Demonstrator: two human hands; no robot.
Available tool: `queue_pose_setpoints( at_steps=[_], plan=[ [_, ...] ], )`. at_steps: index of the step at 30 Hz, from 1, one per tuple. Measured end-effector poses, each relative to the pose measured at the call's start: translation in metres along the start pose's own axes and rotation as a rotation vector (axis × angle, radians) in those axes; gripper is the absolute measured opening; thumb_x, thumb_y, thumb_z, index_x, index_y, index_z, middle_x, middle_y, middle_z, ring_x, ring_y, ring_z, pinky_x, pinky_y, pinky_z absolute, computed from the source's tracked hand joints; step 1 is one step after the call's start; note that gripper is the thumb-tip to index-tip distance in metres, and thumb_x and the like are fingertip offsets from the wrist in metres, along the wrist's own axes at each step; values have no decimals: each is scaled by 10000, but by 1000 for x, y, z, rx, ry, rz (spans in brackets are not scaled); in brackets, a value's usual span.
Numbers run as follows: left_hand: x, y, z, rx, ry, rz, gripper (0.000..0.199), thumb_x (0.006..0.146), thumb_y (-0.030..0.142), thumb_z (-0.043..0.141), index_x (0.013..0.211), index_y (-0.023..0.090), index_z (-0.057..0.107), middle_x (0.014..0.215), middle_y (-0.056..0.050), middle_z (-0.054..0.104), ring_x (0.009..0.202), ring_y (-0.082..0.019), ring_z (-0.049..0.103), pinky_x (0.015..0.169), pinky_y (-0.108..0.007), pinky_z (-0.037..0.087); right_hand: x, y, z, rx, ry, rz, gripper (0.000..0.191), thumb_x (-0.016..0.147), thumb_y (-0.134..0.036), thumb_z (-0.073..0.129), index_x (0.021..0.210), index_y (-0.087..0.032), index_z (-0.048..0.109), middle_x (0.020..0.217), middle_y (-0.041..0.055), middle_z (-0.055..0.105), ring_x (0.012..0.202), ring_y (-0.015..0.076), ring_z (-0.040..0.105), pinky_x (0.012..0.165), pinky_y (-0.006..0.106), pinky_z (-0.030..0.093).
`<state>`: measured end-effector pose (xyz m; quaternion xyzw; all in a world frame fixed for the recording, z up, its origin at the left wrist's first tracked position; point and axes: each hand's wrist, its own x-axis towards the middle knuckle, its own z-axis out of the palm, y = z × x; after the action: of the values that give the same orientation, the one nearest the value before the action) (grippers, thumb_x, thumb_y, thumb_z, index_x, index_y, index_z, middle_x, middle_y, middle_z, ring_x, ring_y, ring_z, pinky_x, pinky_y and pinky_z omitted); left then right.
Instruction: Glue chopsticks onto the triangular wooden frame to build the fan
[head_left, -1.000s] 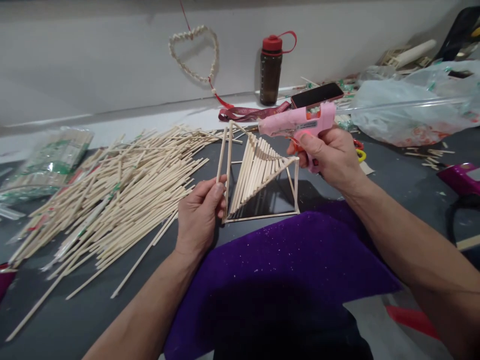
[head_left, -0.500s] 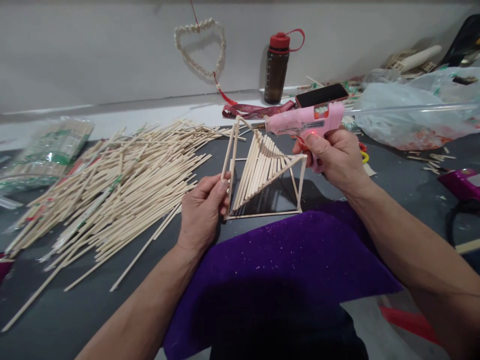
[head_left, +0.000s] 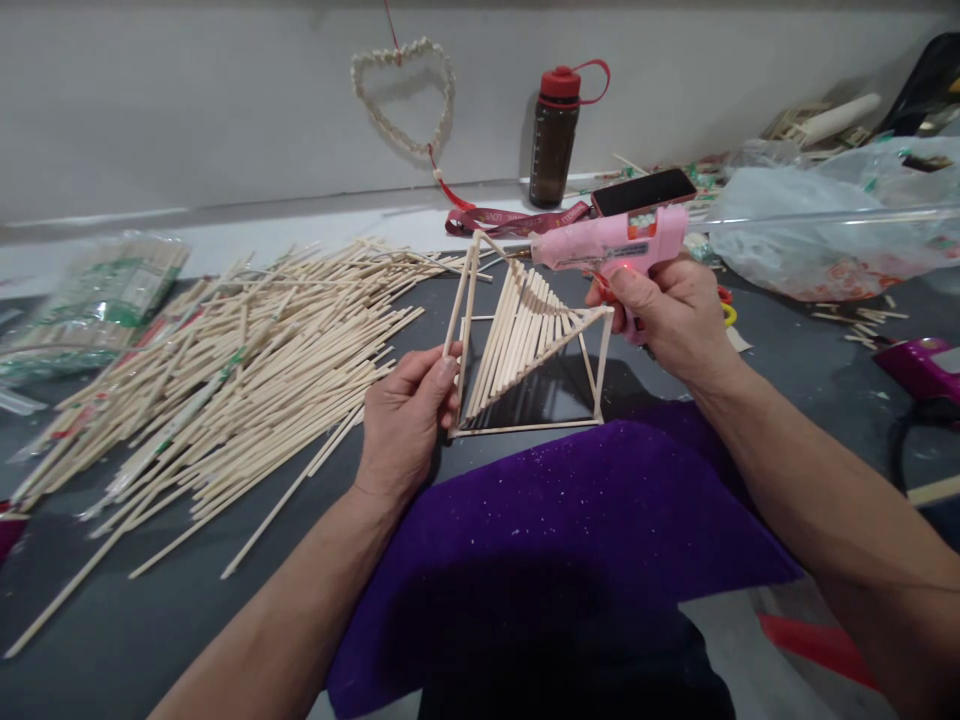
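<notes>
A frame of thin wooden sticks (head_left: pixel 525 340) stands on the dark table, with a slanting fan of sticks inside it. My left hand (head_left: pixel 411 405) pinches a stick at the frame's left side, fingers closed near its lower part. My right hand (head_left: pixel 667 315) is wrapped round the handle of a pink glue gun (head_left: pixel 600 242), a finger at its red trigger. The gun's nozzle points left and lies by the top end of the stick fan. A clear glue stick (head_left: pixel 810 216) juts out of the gun's back.
Loose sticks (head_left: pixel 285 390) cover the table's left, beside a plastic pack (head_left: pixel 105 300). Behind are a bottle (head_left: pixel 555 140), a strap (head_left: pixel 517 218) and a phone (head_left: pixel 643 192). Plastic bags (head_left: pixel 817 230) lie right; a purple cloth (head_left: pixel 555 510) is in front.
</notes>
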<state>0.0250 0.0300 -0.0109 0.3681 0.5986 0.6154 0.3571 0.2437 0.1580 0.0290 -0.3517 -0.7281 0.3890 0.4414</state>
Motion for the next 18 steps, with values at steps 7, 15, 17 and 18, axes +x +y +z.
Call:
queue_pose_setpoints(
  at_steps=[7, 15, 17, 18],
  plan=[
    [1, -2, -1, -9, -7, 14, 240, 809, 334, 674, 982, 185, 746, 678, 9, 568, 469, -47, 451, 394, -168, 342, 0, 1, 1, 33, 13, -13, 335, 873, -477, 592, 712, -192, 663, 583, 12, 573, 439, 76, 451, 386, 220, 333],
    [1, -2, -1, -2, -5, 17, 243, 812, 330, 672, 988, 180, 746, 646, 17, 552, 446, -44, 434, 388, -170, 344, 1, 1, 0, 60, -3, -8, 326, 879, -455, 594, 709, -188, 673, 533, -2, 533, 430, 66, 443, 393, 211, 328],
    [1, -2, 0, -5, -5, 17, 240, 816, 333, 670, 986, 181, 747, 649, 17, 548, 449, -42, 434, 388, -166, 341, 1, 1, 0, 63, 5, -16, 327, 879, -456, 594, 709, -188, 673, 538, -2, 539, 430, 65, 442, 391, 210, 329],
    [1, -2, 0, -8, -5, 17, 237, 816, 331, 671, 984, 182, 748, 658, 15, 551, 455, -41, 437, 389, -165, 341, 1, 2, 0, 62, 5, -17, 330, 880, -459, 591, 712, -188, 673, 536, -2, 539, 428, 65, 441, 389, 211, 328]
  ],
)
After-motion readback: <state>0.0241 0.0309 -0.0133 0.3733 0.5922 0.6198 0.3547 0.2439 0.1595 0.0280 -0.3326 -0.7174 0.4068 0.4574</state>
